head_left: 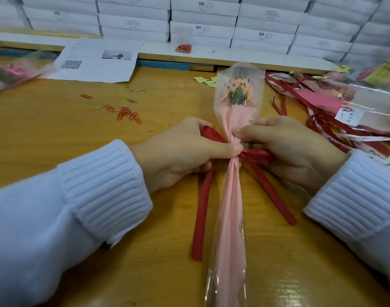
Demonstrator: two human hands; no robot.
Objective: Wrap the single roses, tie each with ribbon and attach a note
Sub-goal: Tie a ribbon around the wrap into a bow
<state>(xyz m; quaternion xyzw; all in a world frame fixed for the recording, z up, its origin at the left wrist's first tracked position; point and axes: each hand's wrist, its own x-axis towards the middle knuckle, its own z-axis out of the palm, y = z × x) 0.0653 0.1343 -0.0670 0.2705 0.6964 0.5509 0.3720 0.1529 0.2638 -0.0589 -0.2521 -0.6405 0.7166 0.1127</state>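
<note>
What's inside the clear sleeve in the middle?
A peach rose head, green at its base, above pink paper bunched down the sleeve. The stem is covered by the paper; the left hand, right hand and red ribbon hide the tied neck.

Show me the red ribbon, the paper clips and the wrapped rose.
red ribbon [201, 209], head view, left tail
paper clips [126, 113], head view, pile's middle
wrapped rose [232, 196], head view, pink paper below knot

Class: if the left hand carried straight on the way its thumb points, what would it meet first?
The gathered neck of the pink wrap, at the red ribbon; the left hand seems to be touching it now. The right hand lies just beyond.
</note>
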